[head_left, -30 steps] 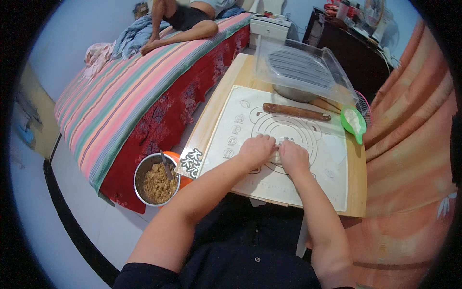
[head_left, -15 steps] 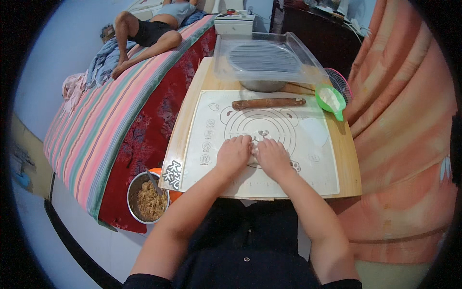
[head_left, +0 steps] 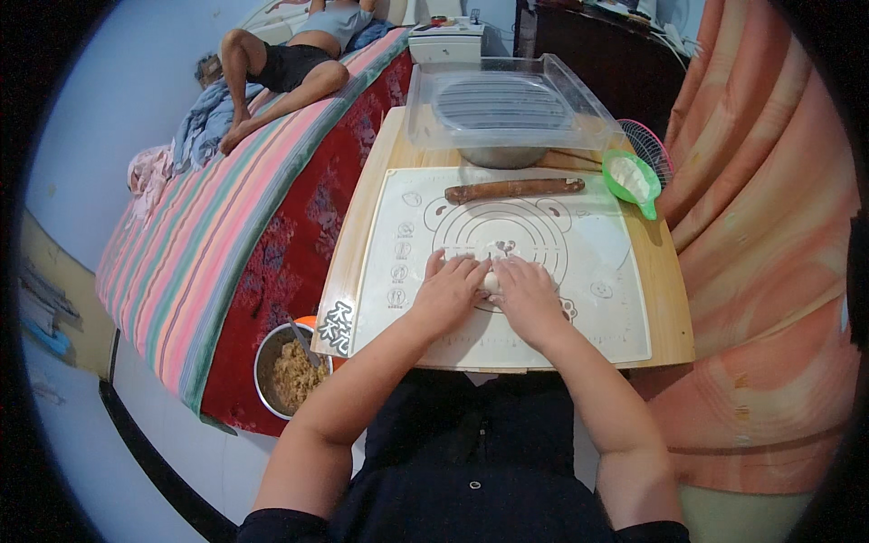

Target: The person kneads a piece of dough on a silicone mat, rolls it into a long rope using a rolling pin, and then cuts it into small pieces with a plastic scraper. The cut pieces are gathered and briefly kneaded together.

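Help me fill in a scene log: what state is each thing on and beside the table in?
Left hand, at the dough, fingers bent
Right hand, at the dough, fingers bent
Dough, white, partly hidden by the hands
Rolling pin, lying on the mat
Mat, spread flat
Green scoop, holding white powder
Pot, uncovered, food mix inside
Clear box, over the metal bowl
Metal bowl, partly covered

Muted indoor light, soft shadows, fisheye-curved edges
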The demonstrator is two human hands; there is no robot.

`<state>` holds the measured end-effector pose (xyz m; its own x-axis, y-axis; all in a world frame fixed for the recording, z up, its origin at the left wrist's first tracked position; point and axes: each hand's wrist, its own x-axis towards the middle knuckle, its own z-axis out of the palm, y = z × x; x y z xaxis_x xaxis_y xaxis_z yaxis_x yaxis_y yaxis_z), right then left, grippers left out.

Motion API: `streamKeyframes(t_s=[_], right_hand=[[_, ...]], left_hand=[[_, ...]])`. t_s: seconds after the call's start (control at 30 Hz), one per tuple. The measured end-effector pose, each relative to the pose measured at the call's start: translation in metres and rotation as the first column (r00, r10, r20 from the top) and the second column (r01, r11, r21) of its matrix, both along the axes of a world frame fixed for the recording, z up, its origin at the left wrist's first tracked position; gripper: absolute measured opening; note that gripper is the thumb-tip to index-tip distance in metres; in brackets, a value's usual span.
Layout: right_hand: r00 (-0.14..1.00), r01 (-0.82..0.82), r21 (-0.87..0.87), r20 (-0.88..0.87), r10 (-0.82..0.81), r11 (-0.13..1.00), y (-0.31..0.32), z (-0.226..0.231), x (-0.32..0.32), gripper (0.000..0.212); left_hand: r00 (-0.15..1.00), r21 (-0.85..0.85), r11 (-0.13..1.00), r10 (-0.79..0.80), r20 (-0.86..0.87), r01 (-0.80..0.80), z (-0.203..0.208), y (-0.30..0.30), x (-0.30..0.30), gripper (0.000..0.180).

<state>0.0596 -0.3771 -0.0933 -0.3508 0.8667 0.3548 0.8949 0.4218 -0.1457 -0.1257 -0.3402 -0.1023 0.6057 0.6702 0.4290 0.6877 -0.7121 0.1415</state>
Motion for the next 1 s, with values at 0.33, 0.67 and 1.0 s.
streamKeyframes(t_s=[0.33,0.67,1.0], right_hand=[[0.97,-0.105,-0.212,-0.238,0.053,0.972,0.004,0.015,0.017,0.042],[0.999,-0.041,-0.173,0.023,0.046,0.984,-0.003,0.003,0.01,0.034],[0.993,0.02,0.037,-0.117,-0.015,0.999,-0.013,-0.01,0.031,0.037]], left_hand=[[0.993,-0.237,0.966,-0.114,-0.032,0.103,0.023,0.014,-0.022,0.046],[0.975,-0.118,0.993,-0.044,-0.216,0.019,0.014,-0.002,-0.011,0.045],[0.996,-0.039,0.999,-0.032,-0.079,0.029,0.003,-0.002,-0.039,0.039]])
